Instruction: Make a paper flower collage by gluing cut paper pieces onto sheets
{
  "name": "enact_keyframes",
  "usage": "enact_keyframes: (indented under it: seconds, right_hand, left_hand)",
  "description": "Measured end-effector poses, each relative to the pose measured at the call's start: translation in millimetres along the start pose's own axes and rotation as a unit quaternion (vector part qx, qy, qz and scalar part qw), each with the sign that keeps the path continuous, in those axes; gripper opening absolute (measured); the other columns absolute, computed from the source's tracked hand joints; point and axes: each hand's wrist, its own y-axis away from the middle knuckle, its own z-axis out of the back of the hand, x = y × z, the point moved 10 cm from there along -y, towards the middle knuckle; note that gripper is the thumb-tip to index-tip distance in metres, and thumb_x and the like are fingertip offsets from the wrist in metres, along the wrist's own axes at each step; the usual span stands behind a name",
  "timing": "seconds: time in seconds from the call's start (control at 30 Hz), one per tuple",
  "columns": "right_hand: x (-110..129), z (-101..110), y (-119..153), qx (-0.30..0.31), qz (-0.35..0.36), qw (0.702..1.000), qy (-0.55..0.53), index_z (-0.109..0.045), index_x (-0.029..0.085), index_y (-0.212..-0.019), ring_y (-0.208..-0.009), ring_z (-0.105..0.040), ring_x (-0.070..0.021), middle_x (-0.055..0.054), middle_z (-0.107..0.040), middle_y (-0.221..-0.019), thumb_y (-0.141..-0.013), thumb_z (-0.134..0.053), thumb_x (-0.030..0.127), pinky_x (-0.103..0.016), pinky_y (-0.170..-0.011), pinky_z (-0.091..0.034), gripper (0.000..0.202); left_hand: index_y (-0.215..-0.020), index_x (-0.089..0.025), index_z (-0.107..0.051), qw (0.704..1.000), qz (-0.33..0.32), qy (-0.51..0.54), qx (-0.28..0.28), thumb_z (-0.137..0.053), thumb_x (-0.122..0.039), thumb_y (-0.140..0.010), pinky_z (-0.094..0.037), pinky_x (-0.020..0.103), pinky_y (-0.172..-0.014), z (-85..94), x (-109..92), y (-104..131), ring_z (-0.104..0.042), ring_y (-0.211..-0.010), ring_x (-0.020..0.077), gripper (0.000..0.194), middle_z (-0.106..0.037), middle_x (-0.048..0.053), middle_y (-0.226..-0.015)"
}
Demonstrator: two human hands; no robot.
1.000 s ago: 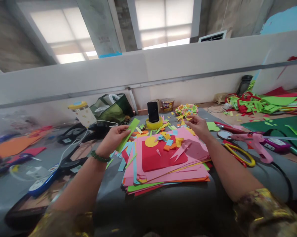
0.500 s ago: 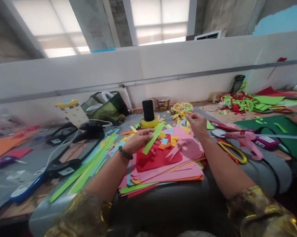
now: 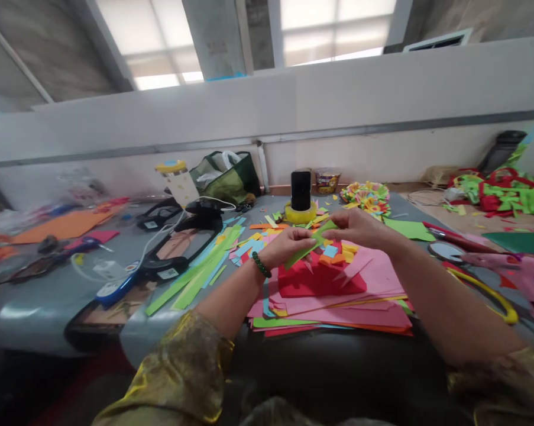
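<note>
Green paper strip point(image 3: 299, 254) slants above a red sheet point(image 3: 315, 282) on stacked pink paper point(image 3: 384, 275), pinched in the fingers of both the left hand point(image 3: 288, 246) and the right hand point(image 3: 363, 228), nearer than a dark phone point(image 3: 301, 190), seemingly propped in yellow tape point(image 3: 300, 215), and a printed cup point(image 3: 327, 181).
</note>
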Motion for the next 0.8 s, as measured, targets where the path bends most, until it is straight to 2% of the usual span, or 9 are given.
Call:
enact_keyframes:
  seconds: [0.1, 0.23, 0.37, 0.5, 0.57, 0.63, 0.7, 0.73, 0.8]
  right_hand:
    - [-8, -2, 2, -0.015, -0.011, 0.999, -0.037, -0.064, 0.018, -0.052, -0.048, -0.050, -0.0116, 0.000, -0.060, -0.049, -0.058, -0.081, 0.060, -0.025, -0.047, -0.038, 0.046]
    - [-30, 16, 7, -0.071, -0.034, 0.995, -0.053, -0.064, 0.019, -0.050, -0.045, -0.047, -0.0110, 0.000, -0.058, -0.047, -0.054, -0.083, 0.063, -0.026, -0.046, -0.037, 0.048]
    - [-42, 42, 9, -0.138, -0.033, 0.987, -0.072, -0.062, 0.020, -0.050, -0.040, -0.036, -0.0084, 0.003, -0.045, -0.039, -0.056, -0.073, 0.077, -0.025, -0.041, -0.027, 0.058]
    - [-40, 57, 13, -0.201, -0.017, 0.962, -0.184, -0.054, 0.022, -0.046, -0.039, -0.034, -0.0084, 0.003, -0.042, -0.040, -0.053, -0.068, 0.085, -0.025, -0.039, -0.025, 0.065]
    - [-34, 45, 13, -0.170, -0.018, 0.960, -0.222, -0.055, 0.022, -0.047, -0.042, -0.041, -0.0104, 0.001, -0.049, -0.044, -0.056, -0.065, 0.087, -0.025, -0.041, -0.033, 0.066]
    - [-25, 19, 11, -0.078, -0.022, 0.967, -0.243, -0.061, 0.021, -0.052, -0.050, -0.053, -0.0141, -0.004, -0.060, -0.052, -0.058, -0.058, 0.091, -0.027, -0.048, -0.044, 0.070]
    - [-17, -5, 10, 0.008, -0.020, 0.967, -0.255, -0.065, 0.020, -0.057, -0.061, -0.062, -0.0176, -0.007, -0.067, -0.063, -0.059, -0.053, 0.094, -0.029, -0.058, -0.051, 0.075]
    - [-16, -7, 10, 0.016, -0.013, 0.966, -0.258, -0.066, 0.020, -0.059, -0.064, -0.064, -0.0182, -0.007, -0.068, -0.065, -0.059, -0.053, 0.094, -0.030, -0.061, -0.053, 0.075]
    - [-21, 11, 9, -0.050, 0.002, 0.967, -0.250, -0.066, 0.020, -0.061, -0.062, -0.064, -0.0166, -0.006, -0.067, -0.064, -0.060, -0.056, 0.092, -0.027, -0.060, -0.052, 0.073]
  left_hand:
    - [-0.073, -0.013, -0.066, 1.000, -0.002, -0.020, 0.003, -0.083, -0.041, -0.067, -0.052, 0.021, -0.054, 3.8, 1, -1, -0.063, -0.051, 0.0099, 0.033, -0.074, 0.004, -0.070]
    - [-0.070, -0.013, -0.067, 0.999, 0.013, -0.049, 0.002, -0.082, -0.037, -0.069, -0.047, 0.019, -0.049, 11.0, 4, -3, -0.062, -0.048, 0.0091, 0.029, -0.074, 0.004, -0.068]
    - [-0.065, -0.014, -0.062, 0.996, -0.027, -0.026, -0.078, -0.077, -0.028, -0.075, -0.042, 0.016, -0.046, 33.3, -10, -4, -0.057, -0.043, 0.0061, 0.023, -0.069, 0.000, -0.059]
    - [-0.072, -0.017, -0.054, 0.976, -0.071, 0.111, -0.173, -0.072, -0.023, -0.081, -0.041, 0.014, -0.045, 54.5, -23, 3, -0.056, -0.044, 0.0050, 0.021, -0.068, -0.004, -0.061]
    - [-0.075, -0.017, -0.054, 0.975, -0.070, 0.143, -0.152, -0.072, -0.023, -0.081, -0.045, 0.014, -0.050, 47.2, -25, 4, -0.061, -0.053, 0.0055, 0.020, -0.073, -0.001, -0.076]
    - [-0.079, -0.016, -0.057, 0.986, -0.052, 0.129, -0.090, -0.076, -0.025, -0.078, -0.048, 0.015, -0.054, 28.8, -21, 3, -0.066, -0.063, 0.0080, 0.021, -0.075, 0.002, -0.084]
    - [-0.081, -0.016, -0.059, 0.996, -0.026, 0.087, -0.024, -0.080, -0.029, -0.075, -0.050, 0.017, -0.056, 9.5, -14, 3, -0.068, -0.065, 0.0110, 0.025, -0.072, 0.001, -0.077]
    - [-0.081, -0.016, -0.059, 0.998, -0.014, 0.065, 0.000, -0.081, -0.031, -0.073, -0.050, 0.019, -0.057, 2.5, -9, 3, -0.069, -0.064, 0.0121, 0.028, -0.071, 0.001, -0.072]
    - [-0.080, -0.016, -0.057, 0.999, 0.003, 0.029, 0.027, -0.082, -0.036, -0.072, -0.052, 0.021, -0.058, -4.4, -1, 2, -0.069, -0.061, 0.0132, 0.033, -0.070, 0.001, -0.070]
